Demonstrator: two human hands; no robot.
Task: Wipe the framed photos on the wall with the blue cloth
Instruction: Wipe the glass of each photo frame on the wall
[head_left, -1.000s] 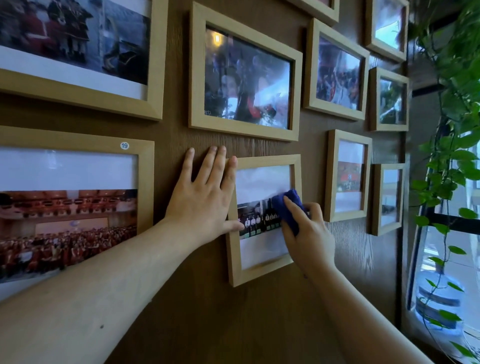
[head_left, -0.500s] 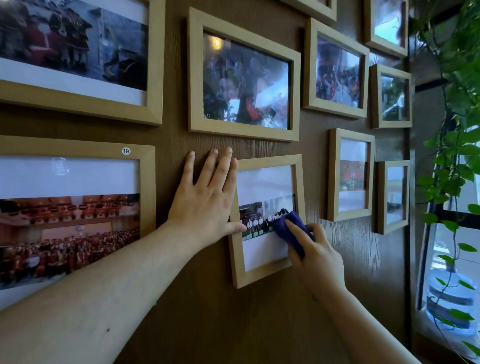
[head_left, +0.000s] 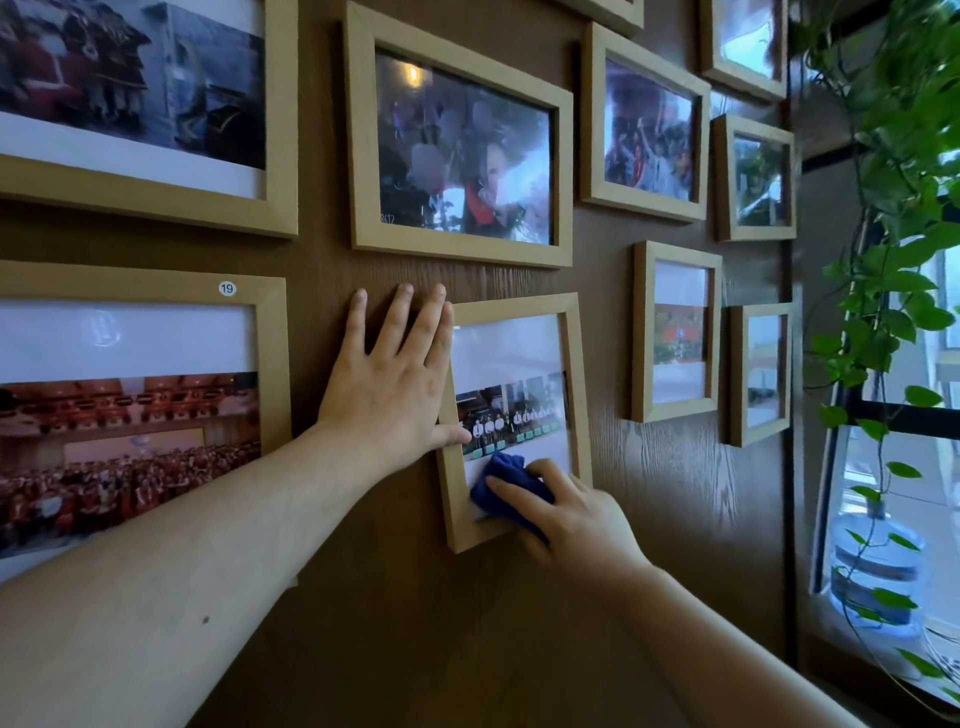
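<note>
Hanging on the wall (head_left: 395, 623), the small frame (head_left: 577, 384) looks light and apt to swing, its glass fragile, so the left hand (head_left: 389, 384) lies spread flat just above-left of the grip, thumb on its edge. The right hand (head_left: 576, 519) pinches the soft, bunched cloth (head_left: 501, 480) against the lower glass; it will likely mould under light pressure.

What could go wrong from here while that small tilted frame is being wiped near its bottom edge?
1. The small frame already hangs crooked; only the left hand, at its left edge, braces it, so a hard stroke of the blue cloth could swing it further or unhook it.
2. The right hand works at the lower corner; slipping off could scrape the wall.
3. The left thumb rests on the glass and may smudge it.
</note>
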